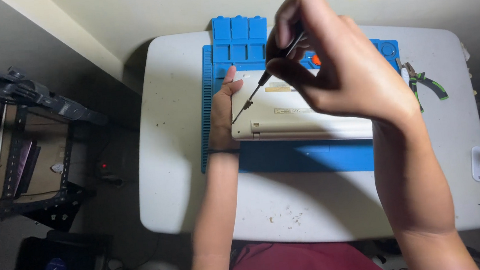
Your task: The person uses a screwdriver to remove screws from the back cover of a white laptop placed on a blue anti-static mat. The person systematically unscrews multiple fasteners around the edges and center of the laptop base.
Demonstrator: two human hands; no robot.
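Pinched in right hand (344, 68), slim black screwdriver (264, 79) meets beige laptop (291, 122); left hand (223, 110) flat against laptop's left edge, on blue ridged mat (306, 158).

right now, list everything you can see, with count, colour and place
cream laptop lying underside up: one, cream, on the mat
blue silicone work mat with tray compartments: one, blue, on the table
white plastic table: one, white, centre
thin black precision screwdriver: one, black, tip at the laptop's left corner
green-handled pliers: one, green and black, table's right side
dark metal rack: one, black, left on the floor
left hand: one, resting on the laptop's left edge
right hand: one, pinching the screwdriver
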